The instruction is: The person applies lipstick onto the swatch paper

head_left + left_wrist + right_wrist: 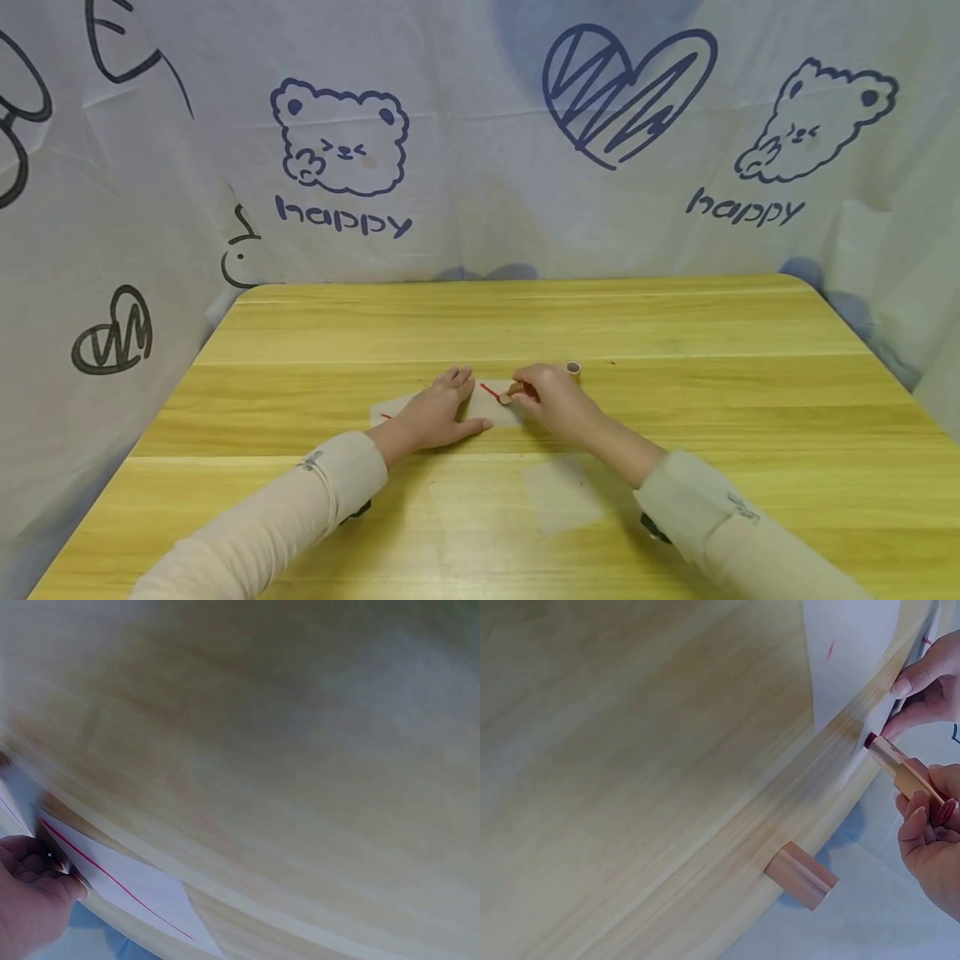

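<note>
My right hand (562, 404) grips a lipstick (904, 771) in a rose-gold tube, its dark red tip down at a white paper (491, 410). A short red stroke (489, 390) runs on that sheet up to the lipstick's end. Fingers spread, my left hand (442, 412) rests on the paper, left of the stroke. Another white piece with a red mark (386, 415) shows from under the left wrist. In the left wrist view, a long red line (112, 877) crosses a sheet beside the left hand (34, 900).
The rose-gold lipstick cap (802, 875) stands on the wooden table (300, 333) just beyond my right hand. Closer to me lies a separate white sheet (562, 496). A printed white cloth (465, 167) hangs behind the table and along its sides.
</note>
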The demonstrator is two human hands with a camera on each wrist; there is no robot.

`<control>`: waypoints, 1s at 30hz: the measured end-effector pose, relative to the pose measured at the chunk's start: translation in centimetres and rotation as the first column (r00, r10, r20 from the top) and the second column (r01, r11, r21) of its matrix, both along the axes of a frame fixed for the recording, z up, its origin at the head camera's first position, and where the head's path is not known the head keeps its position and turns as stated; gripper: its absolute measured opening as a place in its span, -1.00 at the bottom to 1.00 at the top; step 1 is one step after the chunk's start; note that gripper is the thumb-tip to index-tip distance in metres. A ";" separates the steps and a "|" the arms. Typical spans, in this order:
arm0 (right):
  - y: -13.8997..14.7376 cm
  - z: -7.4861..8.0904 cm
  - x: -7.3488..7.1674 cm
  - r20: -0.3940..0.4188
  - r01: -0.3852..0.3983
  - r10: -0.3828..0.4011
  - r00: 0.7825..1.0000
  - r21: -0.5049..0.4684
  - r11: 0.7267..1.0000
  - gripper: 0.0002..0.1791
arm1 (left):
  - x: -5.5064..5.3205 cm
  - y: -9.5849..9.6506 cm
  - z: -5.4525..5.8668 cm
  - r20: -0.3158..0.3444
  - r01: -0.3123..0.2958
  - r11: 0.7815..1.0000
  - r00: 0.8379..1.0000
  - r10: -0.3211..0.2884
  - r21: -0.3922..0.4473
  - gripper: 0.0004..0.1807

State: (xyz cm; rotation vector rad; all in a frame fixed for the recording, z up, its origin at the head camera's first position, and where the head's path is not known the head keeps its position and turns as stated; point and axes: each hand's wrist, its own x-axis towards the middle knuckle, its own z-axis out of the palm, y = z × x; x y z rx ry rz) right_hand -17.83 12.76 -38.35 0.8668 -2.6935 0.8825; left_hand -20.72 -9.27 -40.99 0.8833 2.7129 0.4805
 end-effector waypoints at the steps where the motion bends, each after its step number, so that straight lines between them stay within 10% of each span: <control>1: 0.0 0.0 0.0 0.002 -0.004 0.004 1.000 0.000 1.000 -0.90 | 0.0 0.0 0.0 0.002 -0.001 1.000 1.000 0.001 0.001 -0.17; 30: 1.2 0.2 1.1 -0.021 -0.051 0.050 0.999 -0.004 0.999 -0.95 | -0.1 -0.1 -0.1 0.021 -0.001 1.000 1.000 0.001 0.002 -0.17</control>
